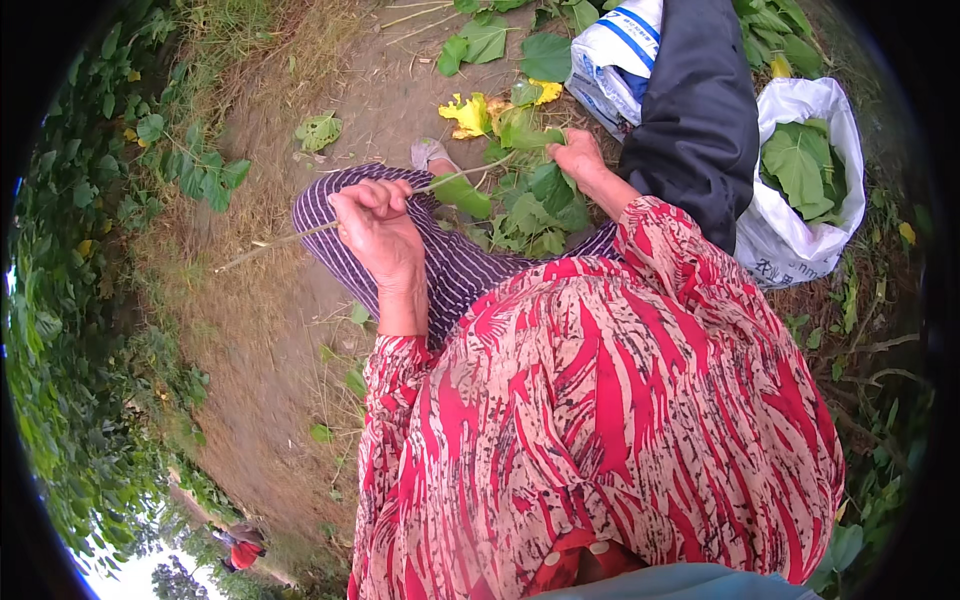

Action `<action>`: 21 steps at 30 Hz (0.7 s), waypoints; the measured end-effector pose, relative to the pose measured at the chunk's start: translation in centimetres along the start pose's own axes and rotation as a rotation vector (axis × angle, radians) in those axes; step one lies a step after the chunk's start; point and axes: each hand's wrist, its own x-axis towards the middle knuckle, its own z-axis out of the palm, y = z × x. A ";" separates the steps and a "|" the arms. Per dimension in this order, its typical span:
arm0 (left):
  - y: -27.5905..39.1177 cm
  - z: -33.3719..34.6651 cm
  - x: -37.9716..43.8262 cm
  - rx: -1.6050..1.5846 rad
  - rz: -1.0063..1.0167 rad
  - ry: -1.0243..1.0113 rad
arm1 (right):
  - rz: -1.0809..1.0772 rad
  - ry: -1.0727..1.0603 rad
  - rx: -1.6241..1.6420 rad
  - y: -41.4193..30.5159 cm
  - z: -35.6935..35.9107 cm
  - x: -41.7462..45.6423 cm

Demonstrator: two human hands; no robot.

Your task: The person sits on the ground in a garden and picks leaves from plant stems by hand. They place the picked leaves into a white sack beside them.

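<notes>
My left hand (379, 240) is closed around a long thin plant stem (289, 238), whose bare end sticks out to the left. Toward the other end of the stem are green leaves, and my right hand (583, 159) pinches a green leaf (529, 137) there. Below the right hand, a heap of broad green leaves (544, 202) lies between my legs. Yellow leaves (466, 116) rest on the soil just beyond it. To the right stands a white woven sack (795, 244), its mouth wide, with large green leaves (801, 169) inside.
Another white-and-blue bag (611, 67) stands beside a dark cloth-covered shape (690, 105), possibly a leg. Loose leaves (484, 39) and one holed leaf (319, 131) lie on bare soil. Dense bushes (75, 337) line the left. A person in red (244, 551) is far off, lower left.
</notes>
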 end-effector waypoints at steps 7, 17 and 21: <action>-0.8 1.1 -0.7 -0.239 -0.176 0.049 | 0.097 -0.307 0.560 -2.1 3.3 -4.3; 7.2 4.1 -1.4 0.199 0.545 -0.398 | -0.158 0.268 0.011 0.7 -1.9 1.2; 12.6 -0.8 -0.3 0.946 0.805 -0.155 | -0.516 0.340 0.227 -6.2 -7.7 -1.1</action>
